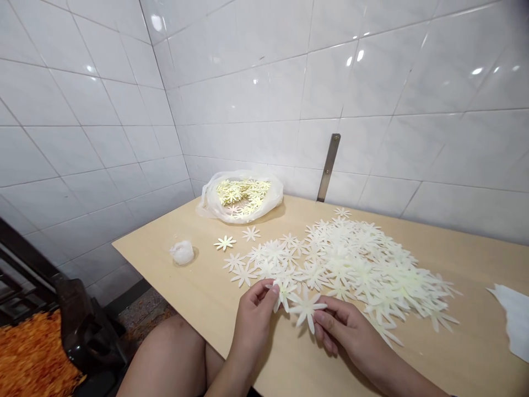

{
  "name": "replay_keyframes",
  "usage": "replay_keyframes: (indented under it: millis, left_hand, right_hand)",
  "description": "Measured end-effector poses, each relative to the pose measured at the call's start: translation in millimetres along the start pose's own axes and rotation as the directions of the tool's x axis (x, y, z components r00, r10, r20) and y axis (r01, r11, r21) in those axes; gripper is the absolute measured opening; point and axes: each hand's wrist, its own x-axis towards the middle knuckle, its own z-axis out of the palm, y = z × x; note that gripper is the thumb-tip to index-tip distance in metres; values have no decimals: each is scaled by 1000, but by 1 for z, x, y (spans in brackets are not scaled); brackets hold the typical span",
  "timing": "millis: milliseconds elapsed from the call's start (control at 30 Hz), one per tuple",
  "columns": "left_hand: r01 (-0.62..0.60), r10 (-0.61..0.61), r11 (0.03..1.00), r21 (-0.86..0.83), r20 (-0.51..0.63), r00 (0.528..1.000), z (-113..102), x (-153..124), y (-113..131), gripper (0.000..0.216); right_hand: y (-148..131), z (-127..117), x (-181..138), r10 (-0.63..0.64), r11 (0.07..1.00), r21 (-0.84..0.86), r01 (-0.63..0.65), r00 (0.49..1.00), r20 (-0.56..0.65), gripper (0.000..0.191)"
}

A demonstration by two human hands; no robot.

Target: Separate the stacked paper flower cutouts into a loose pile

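Observation:
Between thumb and fingers, my left hand (259,309) pinches a small pale flower cutout (284,292) with narrow petals. A larger white flower cutout (306,309) is gripped by one petal in my right hand (345,328). The two cutouts are side by side, close together above the table; whether they touch I cannot tell. Just beyond my hands spreads a loose pile of white flower cutouts (355,253). A yellowish-green flower (225,242) and a white one (250,234) lie apart at the pile's left.
An open plastic bag (209,201) holding several yellowish flowers stands at the back of the wooden table (198,292). A whitish lump (182,252) sits left, torn white paper (514,317) right. Tiled walls border the table; a dark chair (78,325) with orange material stands at left.

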Motion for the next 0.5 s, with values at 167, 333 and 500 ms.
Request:
replay_keyframes:
  millis: [167,333,500]
  left_hand:
    - [79,-82,985,-153,-13,997,0,2,-1,26]
    - [135,-132,978,-157,28,991,4,-2,9,29]
    - [136,-133,983,-124,35,991,6,-4,12,28]
  right_hand:
    - [-20,-10,-3,19,987,-159,-28,998,-58,41]
    - [-59,-53,5,-159,819,-574,6,963,-216,34]
    - [-72,-46,10,-438,580,-815,19,851,-291,24]
